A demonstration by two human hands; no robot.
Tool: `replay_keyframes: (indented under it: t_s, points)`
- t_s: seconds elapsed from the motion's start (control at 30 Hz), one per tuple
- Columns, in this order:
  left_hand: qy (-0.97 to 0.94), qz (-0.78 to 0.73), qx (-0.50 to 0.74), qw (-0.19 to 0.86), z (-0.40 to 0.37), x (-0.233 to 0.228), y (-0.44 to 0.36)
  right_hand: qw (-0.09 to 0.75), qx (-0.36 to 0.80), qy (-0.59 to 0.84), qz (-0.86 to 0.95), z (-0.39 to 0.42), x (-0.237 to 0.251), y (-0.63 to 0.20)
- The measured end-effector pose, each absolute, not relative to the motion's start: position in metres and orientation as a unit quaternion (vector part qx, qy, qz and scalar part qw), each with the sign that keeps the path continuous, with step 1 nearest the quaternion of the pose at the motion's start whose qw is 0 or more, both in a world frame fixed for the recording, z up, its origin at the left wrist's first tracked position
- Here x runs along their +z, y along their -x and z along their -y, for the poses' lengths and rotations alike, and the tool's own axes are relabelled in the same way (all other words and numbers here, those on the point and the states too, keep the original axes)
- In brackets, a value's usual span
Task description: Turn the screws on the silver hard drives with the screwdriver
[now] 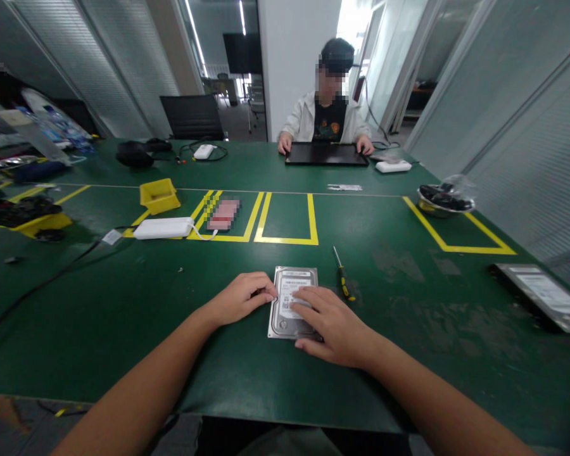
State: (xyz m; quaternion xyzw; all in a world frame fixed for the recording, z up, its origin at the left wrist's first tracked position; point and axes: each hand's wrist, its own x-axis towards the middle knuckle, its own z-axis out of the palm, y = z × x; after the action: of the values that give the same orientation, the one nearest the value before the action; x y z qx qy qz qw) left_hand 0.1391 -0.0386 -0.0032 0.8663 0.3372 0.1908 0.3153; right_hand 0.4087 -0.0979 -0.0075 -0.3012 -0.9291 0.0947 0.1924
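A silver hard drive (pixel 289 282) lies flat, label side up, on the green table (pixel 389 354) just in front of me. My left hand (pixel 240 297) rests against its left edge, fingertips touching the side. My right hand (pixel 330 326) lies on top of the drive's lower right part, fingers spread over the label. A small screwdriver (pixel 342 278) with a yellow and black handle lies on the table just right of the drive, untouched.
Yellow tape boxes (pixel 287 239) mark the table beyond the drive. A white box (pixel 164 228), yellow bins (pixel 159 195), a metal bowl (pixel 444 201) and a flat grey device (pixel 541 294) lie around. A person sits opposite at a black tray (pixel 326 155).
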Motion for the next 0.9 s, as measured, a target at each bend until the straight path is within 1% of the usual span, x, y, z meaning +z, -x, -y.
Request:
replay_keyframes:
  t_s: [0.4, 0.9]
  points:
    - [-0.847, -0.361, 0.193, 0.340, 0.0374, -0.0027, -0.1411, 0.188, 0.096, 0.304, 0.929, 0.0988, -0.0076, -0.4086]
    - [-0.846, -0.348, 0.181, 0.362, 0.0364, -0.0012, -0.1404, 0.184, 0.097, 0.307, 0.929, 0.0992, -0.0078, -0.4090]
